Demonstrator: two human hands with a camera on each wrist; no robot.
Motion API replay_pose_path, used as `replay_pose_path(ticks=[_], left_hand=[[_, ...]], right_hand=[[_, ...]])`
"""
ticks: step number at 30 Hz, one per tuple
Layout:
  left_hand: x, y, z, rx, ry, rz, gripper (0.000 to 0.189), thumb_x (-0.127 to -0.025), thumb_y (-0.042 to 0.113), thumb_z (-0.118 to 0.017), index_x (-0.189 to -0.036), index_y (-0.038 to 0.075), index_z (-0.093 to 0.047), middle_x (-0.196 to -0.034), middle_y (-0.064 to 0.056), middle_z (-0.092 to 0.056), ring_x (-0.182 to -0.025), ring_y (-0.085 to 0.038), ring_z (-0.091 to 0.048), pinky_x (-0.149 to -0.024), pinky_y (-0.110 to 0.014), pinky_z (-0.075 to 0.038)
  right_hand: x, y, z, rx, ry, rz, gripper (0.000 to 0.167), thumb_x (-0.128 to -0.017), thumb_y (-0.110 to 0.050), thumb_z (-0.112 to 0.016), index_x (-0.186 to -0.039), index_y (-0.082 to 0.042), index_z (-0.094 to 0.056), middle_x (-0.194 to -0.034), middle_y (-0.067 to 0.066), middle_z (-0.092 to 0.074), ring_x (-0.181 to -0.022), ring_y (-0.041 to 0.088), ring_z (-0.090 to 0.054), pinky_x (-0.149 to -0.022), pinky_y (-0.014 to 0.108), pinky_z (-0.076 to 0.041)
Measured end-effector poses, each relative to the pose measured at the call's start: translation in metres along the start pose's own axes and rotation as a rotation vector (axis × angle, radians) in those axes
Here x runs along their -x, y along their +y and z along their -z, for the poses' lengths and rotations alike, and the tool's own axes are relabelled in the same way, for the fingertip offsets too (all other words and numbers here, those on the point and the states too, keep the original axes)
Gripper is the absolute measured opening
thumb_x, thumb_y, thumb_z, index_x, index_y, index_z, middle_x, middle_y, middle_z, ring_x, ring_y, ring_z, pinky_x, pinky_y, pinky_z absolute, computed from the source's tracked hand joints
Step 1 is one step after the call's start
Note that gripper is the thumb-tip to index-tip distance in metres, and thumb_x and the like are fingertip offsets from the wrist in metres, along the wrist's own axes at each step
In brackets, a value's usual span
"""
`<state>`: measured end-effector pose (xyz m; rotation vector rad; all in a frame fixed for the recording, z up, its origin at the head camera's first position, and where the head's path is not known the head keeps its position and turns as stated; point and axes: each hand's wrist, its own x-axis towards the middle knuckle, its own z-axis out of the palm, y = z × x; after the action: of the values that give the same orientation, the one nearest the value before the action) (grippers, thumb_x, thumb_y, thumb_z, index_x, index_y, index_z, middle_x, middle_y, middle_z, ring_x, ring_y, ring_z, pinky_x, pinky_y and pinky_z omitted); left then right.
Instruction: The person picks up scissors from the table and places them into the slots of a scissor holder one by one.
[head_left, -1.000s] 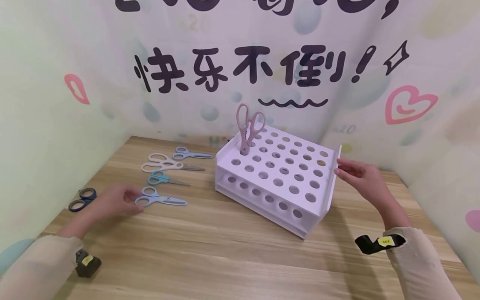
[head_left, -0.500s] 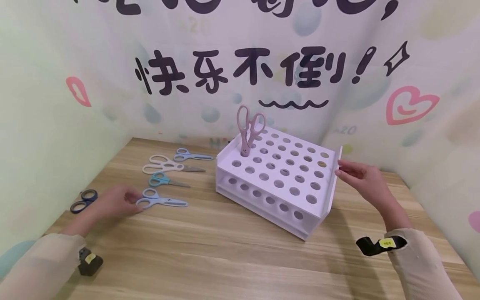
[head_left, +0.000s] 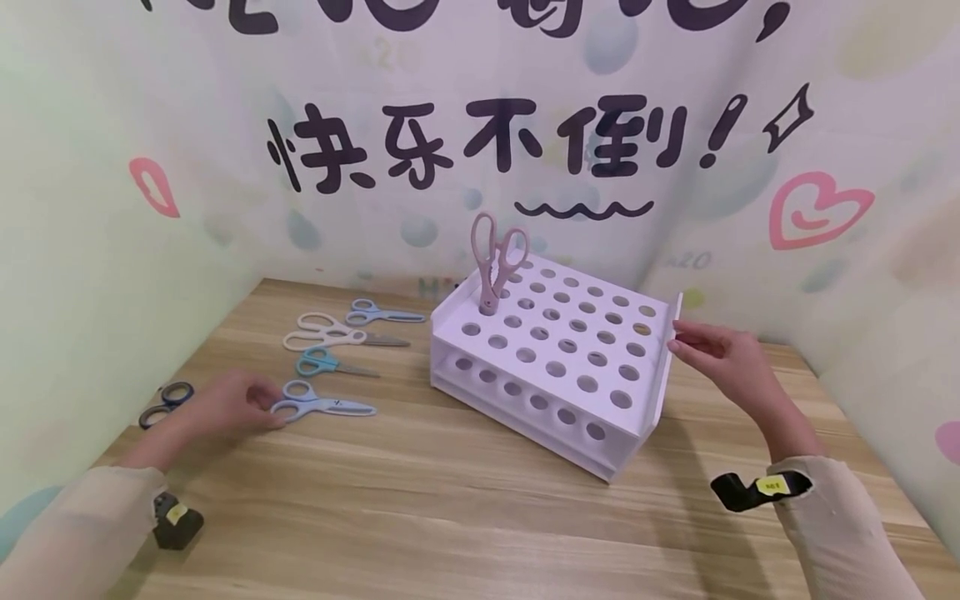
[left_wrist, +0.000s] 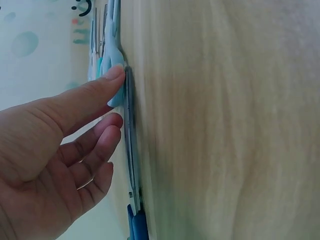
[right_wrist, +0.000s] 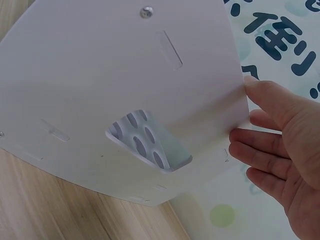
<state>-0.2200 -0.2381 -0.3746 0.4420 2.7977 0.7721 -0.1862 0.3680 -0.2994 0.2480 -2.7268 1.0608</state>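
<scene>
My left hand (head_left: 228, 404) pinches the handle end of the light blue scissors (head_left: 330, 406), which lie flat with their blades pointing right. In the left wrist view, the thumb sits on the light blue handle (left_wrist: 116, 60) and the other fingers curl loosely. Dark blue scissors (head_left: 174, 393) lie beside this hand, partly covered by it. At the right, my right hand (head_left: 723, 362) grips the upright side panel of a white rack (head_left: 555, 392) full of round holes. Pink scissors (head_left: 491, 271) stand handles-up in a hole at its left.
Teal scissors (head_left: 318, 362), white-handled scissors (head_left: 330, 333) and another light blue pair (head_left: 382, 313) lie in a column left of the rack. A printed curtain (head_left: 420, 75) hangs behind the wooden table (head_left: 420, 517). The right wrist view shows the panel's cutout (right_wrist: 167, 152).
Both hands stay where they were, the left at the light blue scissors and the right on the rack. The head view shifts only slightly.
</scene>
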Motion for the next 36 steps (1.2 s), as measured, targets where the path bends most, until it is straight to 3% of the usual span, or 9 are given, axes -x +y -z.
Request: replay_pose_path(ticks=[11, 23, 28, 36], left_hand=[[0.001, 0.001, 0.009, 0.059, -0.008, -0.075, 0.044, -0.069, 0.027, -0.079, -0.095, -0.005, -0.065, -0.083, -0.004, -0.063, -0.075, -0.016, -0.057, -0.065, -0.03, -0.049], [0.0, 0.009, 0.02, 0.184, -0.031, -0.085, 0.048, -0.075, 0.023, -0.075, -0.106, -0.01, -0.059, -0.09, -0.01, -0.066, -0.082, -0.02, -0.062, -0.066, -0.029, -0.051], [0.0, 0.019, 0.022, 0.221, -0.001, -0.092, 0.047, -0.077, 0.023, -0.074, -0.11, -0.008, -0.058, -0.089, -0.008, -0.067, -0.082, -0.019, -0.062, -0.067, -0.028, -0.051], [-0.004, 0.037, 0.025, 0.33, 0.06, -0.188, 0.039, -0.08, 0.01, -0.071, -0.109, -0.011, -0.057, -0.089, -0.015, -0.067, -0.078, -0.011, -0.064, -0.065, -0.024, -0.052]], right_hand=[[0.002, -0.002, -0.001, 0.011, 0.002, 0.001, 0.049, -0.088, -0.026, -0.063, -0.125, 0.004, -0.053, -0.113, 0.025, -0.059, -0.082, -0.013, -0.054, -0.067, 0.008, -0.045], [0.001, -0.002, -0.001, 0.013, 0.012, 0.004, 0.049, -0.088, -0.026, -0.063, -0.124, 0.005, -0.053, -0.111, 0.026, -0.06, -0.081, -0.013, -0.054, -0.067, 0.008, -0.046], [0.0, -0.002, -0.001, 0.013, 0.001, -0.005, 0.05, -0.088, -0.028, -0.063, -0.125, 0.004, -0.053, -0.113, 0.025, -0.059, -0.081, -0.012, -0.055, -0.067, 0.009, -0.046], [0.0, -0.001, 0.0, 0.014, -0.002, -0.004, 0.049, -0.088, -0.026, -0.063, -0.125, 0.004, -0.052, -0.113, 0.025, -0.059, -0.082, -0.013, -0.054, -0.067, 0.009, -0.046]])
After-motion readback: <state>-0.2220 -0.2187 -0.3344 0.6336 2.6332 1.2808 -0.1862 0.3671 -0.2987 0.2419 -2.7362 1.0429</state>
